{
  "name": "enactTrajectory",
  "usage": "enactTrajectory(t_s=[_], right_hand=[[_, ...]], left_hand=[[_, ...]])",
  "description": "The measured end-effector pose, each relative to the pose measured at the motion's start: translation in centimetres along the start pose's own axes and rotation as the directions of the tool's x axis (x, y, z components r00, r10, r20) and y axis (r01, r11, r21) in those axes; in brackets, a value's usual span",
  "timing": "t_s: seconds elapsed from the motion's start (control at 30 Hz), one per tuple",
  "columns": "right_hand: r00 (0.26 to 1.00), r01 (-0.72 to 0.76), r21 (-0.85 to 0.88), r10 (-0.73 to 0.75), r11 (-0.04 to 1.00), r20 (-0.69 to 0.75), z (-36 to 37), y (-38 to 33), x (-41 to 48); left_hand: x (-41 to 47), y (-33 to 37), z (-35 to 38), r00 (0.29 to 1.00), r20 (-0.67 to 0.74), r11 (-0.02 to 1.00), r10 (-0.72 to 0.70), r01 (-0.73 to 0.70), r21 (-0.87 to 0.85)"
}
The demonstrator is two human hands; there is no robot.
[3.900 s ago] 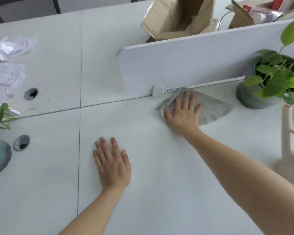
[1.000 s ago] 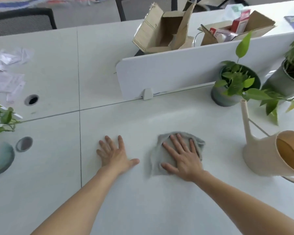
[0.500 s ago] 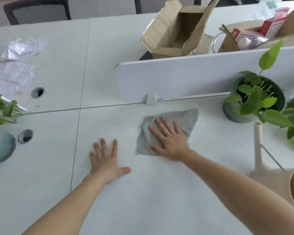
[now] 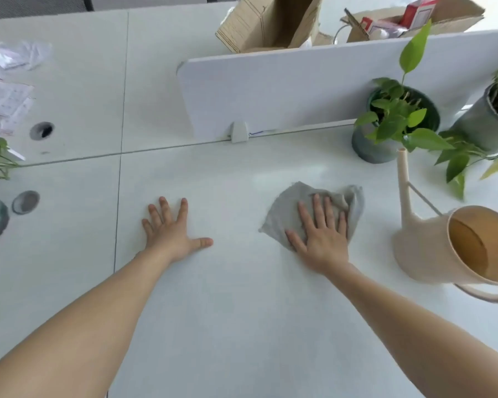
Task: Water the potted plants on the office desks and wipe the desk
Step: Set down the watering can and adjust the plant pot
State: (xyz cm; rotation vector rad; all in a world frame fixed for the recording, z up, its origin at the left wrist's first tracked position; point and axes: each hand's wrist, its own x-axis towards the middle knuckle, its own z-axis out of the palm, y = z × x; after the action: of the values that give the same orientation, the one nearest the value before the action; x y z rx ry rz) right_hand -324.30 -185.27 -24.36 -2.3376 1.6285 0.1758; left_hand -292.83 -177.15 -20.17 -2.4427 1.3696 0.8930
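Cloth wiping, spill risk on the right.
Right hand [image 4: 324, 237] flat, fingers spread, presses grey cloth [image 4: 283, 214] on worktop [image 4: 242, 326]; left hand [image 4: 170, 231] flat, empty. A rightward swipe may tip the nearby watering can [image 4: 431, 248].

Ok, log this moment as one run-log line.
phase: wiping desk | right hand: flat on grey cloth | left hand: flat on desk | watering can: standing right of cloth, untouched

bright, soft light; wide-angle edge warp
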Motion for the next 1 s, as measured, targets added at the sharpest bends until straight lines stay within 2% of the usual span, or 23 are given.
enactTrajectory(t_s=[0.13, 0.23, 0.33, 0.37, 0.4, 0.43, 0.5, 0.57, 0.6, 0.63, 0.67, 0.7, 0.77, 0.8, 0.87, 0.9, 0.93, 0.97, 1.0], right_hand=[[0.975, 0.220, -0.050, -0.221, 0.974, 0.000, 3.7, -3.2, -12.4], [0.869, 0.494, -0.113, -0.490, 0.862, 0.064, 6.1, -5.8, -19.0], [0.716, 0.698, -0.129, -0.689, 0.704, 0.113, 5.0, -5.3, -16.2], [0.703, 0.711, -0.119, -0.699, 0.693, 0.130, 4.3, -4.8, -13.8], [0.744, 0.668, -0.109, -0.657, 0.736, 0.123, 3.5, -4.3, -10.8], [0.819, 0.574, -0.103, -0.568, 0.812, 0.082, 2.7, -4.2, -7.4], [0.969, 0.248, -0.067, -0.246, 0.966, 0.030, 0.7, -4.6, -1.2], [0.998, -0.057, -0.008, 0.057, 0.998, 0.017, -0.5, -7.0, 2.4], [0.992, -0.126, 0.011, 0.126, 0.992, 0.032, -0.2, -9.3, 3.1], [0.993, -0.109, -0.002, 0.109, 0.994, 0.052, 0.5, -11.6, 2.7], [0.998, -0.001, -0.044, 0.004, 0.999, 0.057, 1.6, -13.7, 1.2], [0.984, 0.176, -0.077, -0.172, 0.981, 0.052, 2.8, -15.6, -1.2], [0.850, 0.527, -0.134, -0.523, 0.839, 0.070, 4.7, -17.8, -6.4], [0.764, 0.645, -0.157, -0.636, 0.748, 0.109, 4.9, -17.9, -7.4], [0.607, 0.795, -0.149, -0.772, 0.589, 0.186, 4.0, -17.6, -5.0], [0.569, 0.822, -0.150, -0.800, 0.549, 0.188, 3.3, -17.5, -2.6], [0.571, 0.821, -0.145, -0.803, 0.552, 0.172, 2.6, -17.5, 0.3], [0.623, 0.782, -0.132, -0.763, 0.609, 0.170, 1.7, -18.3, 3.7], [0.710, 0.703, -0.131, -0.687, 0.698, 0.154, 0.7, -19.1, 6.6]], left_hand=[[-1.9, -0.6, 1.6, 0.987, -0.152, 0.998, 0.043, -0.048, -0.031], [-4.3, -2.2, 4.1, 0.957, -0.286, 0.998, 0.050, -0.057, -0.014], [-5.9, -6.1, 4.8, 0.938, -0.337, 0.996, -0.083, 0.068, -0.057], [-6.2, -7.5, 4.8, 0.931, -0.339, 0.991, -0.133, 0.117, -0.068], [-6.5, -9.0, 4.7, 0.925, -0.331, 0.982, -0.187, 0.172, -0.075], [-6.8, -10.9, 4.8, 0.915, -0.322, 0.969, -0.245, 0.229, -0.087], [-7.5, -13.9, 5.0, 0.891, -0.288, 0.936, -0.351, 0.330, -0.119], [-8.2, -16.0, 5.6, 0.871, -0.251, 0.906, -0.422, 0.393, -0.158], [-8.4, -16.9, 5.9, 0.864, -0.244, 0.897, -0.440, 0.409, -0.167], [-8.6, -17.4, 6.2, 0.859, -0.244, 0.892, -0.450, 0.419, -0.171], [-8.6, -17.5, 6.6, 0.857, -0.243, 0.890, -0.454, 0.421, -0.178], [-8.6, -17.3, 6.9, 0.854, -0.247, 0.887, -0.459, 0.423, -0.184], [-8.4, -16.8, 7.5, 0.843, -0.258, 0.879, -0.472, 0.428, -0.208], [-8.2, -16.7, 7.7, 0.836, -0.271, 0.875, -0.477, 0.426, -0.229], [-8.0, -16.7, 8.2, 0.819, -0.318, 0.874, -0.478, 0.408, -0.262], [-7.9, -16.7, 8.5, 0.812, -0.341, 0.877, -0.473, 0.396, -0.273], [-7.8, -16.8, 8.7, 0.804, -0.362, 0.877, -0.472, 0.390, -0.279], [-7.6, -17.0, 8.9, 0.791, -0.380, 0.874, -0.480, 0.393, -0.285], [-7.7, -16.7, 9.0, 0.783, -0.401, 0.877, -0.476, 0.386, -0.286]])
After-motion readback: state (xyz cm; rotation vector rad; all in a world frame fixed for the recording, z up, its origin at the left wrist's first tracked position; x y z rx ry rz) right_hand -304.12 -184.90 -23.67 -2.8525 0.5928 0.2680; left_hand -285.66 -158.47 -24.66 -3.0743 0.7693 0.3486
